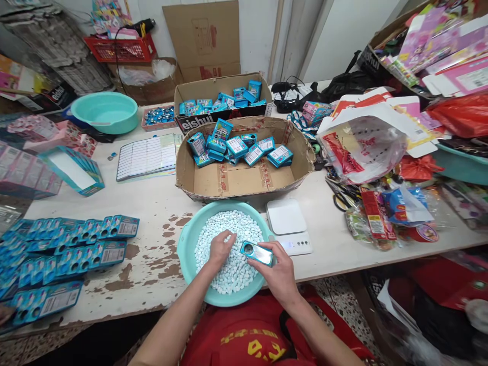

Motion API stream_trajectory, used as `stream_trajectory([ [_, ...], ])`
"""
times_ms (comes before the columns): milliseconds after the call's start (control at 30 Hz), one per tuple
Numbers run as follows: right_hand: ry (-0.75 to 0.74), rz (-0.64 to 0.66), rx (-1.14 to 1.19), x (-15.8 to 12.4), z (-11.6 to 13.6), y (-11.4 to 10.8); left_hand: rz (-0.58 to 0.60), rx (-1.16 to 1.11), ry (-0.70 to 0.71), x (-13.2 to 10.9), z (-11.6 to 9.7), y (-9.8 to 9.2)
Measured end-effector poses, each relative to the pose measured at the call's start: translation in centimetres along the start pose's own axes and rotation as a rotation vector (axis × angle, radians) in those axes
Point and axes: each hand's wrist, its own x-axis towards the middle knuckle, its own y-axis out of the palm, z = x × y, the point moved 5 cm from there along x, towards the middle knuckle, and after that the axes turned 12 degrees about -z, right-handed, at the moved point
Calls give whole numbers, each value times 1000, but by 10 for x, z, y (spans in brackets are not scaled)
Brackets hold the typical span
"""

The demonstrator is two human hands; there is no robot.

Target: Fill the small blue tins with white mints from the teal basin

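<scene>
A turquoise basin (pixel 183 254) filled with small white candies (pixel 229 229) stands at the table's front edge, in front of my body. My left hand (pixel 221 250) rests among the candies with its fingers bent together; what lies between them is hidden. In my right hand (pixel 282 272), over the basin's right side, a small blue box (pixel 256 252) is gripped between thumb and fingers. The box is tilted, with a dark round spot at its left end and a pale shiny face.
Right of the basin sits a white digital scale (pixel 286 218). Behind it, a cardboard box (pixel 244 185) holds several blue boxes. Rows of blue boxes (pixel 91 256) fill the left, with another person's hand (pixel 5 312) beside them. Scissors (pixel 340 200) and packaging lie right.
</scene>
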Motion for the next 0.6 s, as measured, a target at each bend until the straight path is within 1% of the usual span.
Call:
stream_trajectory([
  [67,-26,17,-18,1,-1,5,-40,-207,-128,0,-8,-11],
  [133,-55,37,-46,2,-2,13,-45,-482,-247,-6,-26,-17],
  [167,-70,45,-68,2,-2,17,-41,-636,-287,-10,-37,-19],
  [200,-84,55,-91,2,-3,22,-33,-761,-298,-14,-50,-20],
  [233,-97,71,-114,2,-2,27,-27,-840,-281,-17,-61,-21],
  [300,-119,105,-156,2,0,37,-44,-915,-246,-23,-78,-24],
  [367,-138,130,-181,2,5,43,-91,-933,-227,-25,-86,-26],
  [433,-168,129,-195,3,13,44,-146,-933,-187,-25,-91,-28],
  [500,-199,113,-207,5,20,42,-175,-925,-155,-23,-94,-30],
  [600,-199,112,-222,9,23,40,-185,-904,-193,-19,-94,-27],
])
